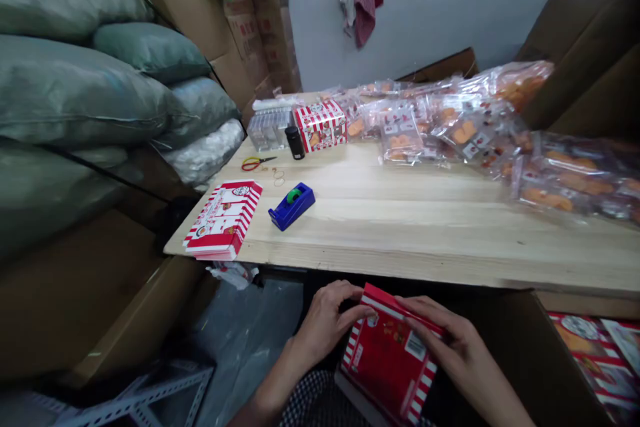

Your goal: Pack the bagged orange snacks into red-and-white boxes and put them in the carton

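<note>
Over my lap, in front of the table edge, I hold a red printed carton [390, 360] with white-striped edges and a barcode label. My left hand [333, 313] grips its upper left corner, thumb on the printed face and fingers behind the edge. Along the upper right edge lies my right hand [450, 333], its fingers bent over the top and side. The carton is tilted, its lower end near my checked clothing. Past the table edge lie a blue tape dispenser [293, 207] with green tape and a stack of flat red-and-white cartons [225, 220].
Clear bags of orange pieces [465, 130] cover the table's back and right. Scissors [257, 163], a black bottle [295, 143], a striped box [321, 125] and clear plastic cases [270, 127] stand back left. An open cardboard box [545, 360] with printed packages is at my right; stuffed sacks [75, 93] rise at left.
</note>
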A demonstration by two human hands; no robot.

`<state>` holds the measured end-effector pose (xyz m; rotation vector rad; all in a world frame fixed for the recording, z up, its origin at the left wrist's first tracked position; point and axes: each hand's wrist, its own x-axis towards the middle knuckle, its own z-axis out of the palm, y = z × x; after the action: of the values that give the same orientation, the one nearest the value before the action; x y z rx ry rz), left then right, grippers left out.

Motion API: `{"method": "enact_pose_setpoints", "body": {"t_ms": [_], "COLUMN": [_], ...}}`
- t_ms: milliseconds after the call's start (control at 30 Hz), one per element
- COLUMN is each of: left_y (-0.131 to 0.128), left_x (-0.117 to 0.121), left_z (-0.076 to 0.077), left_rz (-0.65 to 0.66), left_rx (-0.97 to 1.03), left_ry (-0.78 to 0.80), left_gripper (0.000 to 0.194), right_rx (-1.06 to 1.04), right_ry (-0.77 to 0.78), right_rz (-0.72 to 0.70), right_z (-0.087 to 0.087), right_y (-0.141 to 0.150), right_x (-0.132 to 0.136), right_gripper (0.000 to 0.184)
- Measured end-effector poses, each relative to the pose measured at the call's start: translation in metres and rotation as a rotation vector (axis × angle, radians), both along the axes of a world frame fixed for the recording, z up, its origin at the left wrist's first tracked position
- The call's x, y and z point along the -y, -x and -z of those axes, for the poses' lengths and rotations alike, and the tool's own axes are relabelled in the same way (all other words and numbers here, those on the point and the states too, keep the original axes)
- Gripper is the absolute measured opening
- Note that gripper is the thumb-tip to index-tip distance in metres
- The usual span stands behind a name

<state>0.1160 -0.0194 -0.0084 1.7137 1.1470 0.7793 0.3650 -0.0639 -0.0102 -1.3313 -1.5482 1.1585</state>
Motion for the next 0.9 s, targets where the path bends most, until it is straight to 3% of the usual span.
{"method": "enact_pose_setpoints", "body": {"t_ms": [133,233,333,500,600,700,800,900], "left_y": [0.004,0.003,-0.001,0.007,0.014,0.019,0.026,0.04], "left_x": [-0.041,-0.072,-0.089,-0.089,-0.085,-0.084,-0.082,-0.079], "left_z": [-0.028,-0.031,-0.02,0.017,0.037,0.046,0.05,0.055], "left_rz": [-0.169,-0.285,-0.31,-0.253,-0.263,-0.3,-0.323,-0.325], "left_rx": [0.029,0.094,0.116,0.0,-0.088,-0.138,-0.187,-0.197], "left_ry": [-0.161,-0.205,-0.231,-0.275,-0.306,-0.355,-0.44,-0.538], "left_gripper": [0.036,0.027,0.025,0.025,0.028,0.03,0.034,0.036], "right_rx": [-0.109,-0.19,-0.11,0.119,0.318,0.513,0.683,0.789], "right_ry": [-0.031,-0.058,-0.171,-0.227,-0.292,-0.343,-0.377,-0.373], "right_rz": [0.395,0.591,0.613,0.544,0.591,0.619,0.533,0.425], "right_z": [0.006,0.02,0.042,0.066,0.06,0.043,0.029,0.024], "right_y": [-0.028,-0.032,-0.021,-0.018,-0.037,-0.054,-0.058,-0.056], "right_x": [-0.033,-0.079,-0.128,-0.188,-0.233,-0.296,-0.361,-0.408], "right_gripper": [0.034,0.042,0.046,0.041,0.045,0.05,0.057,0.06]}}
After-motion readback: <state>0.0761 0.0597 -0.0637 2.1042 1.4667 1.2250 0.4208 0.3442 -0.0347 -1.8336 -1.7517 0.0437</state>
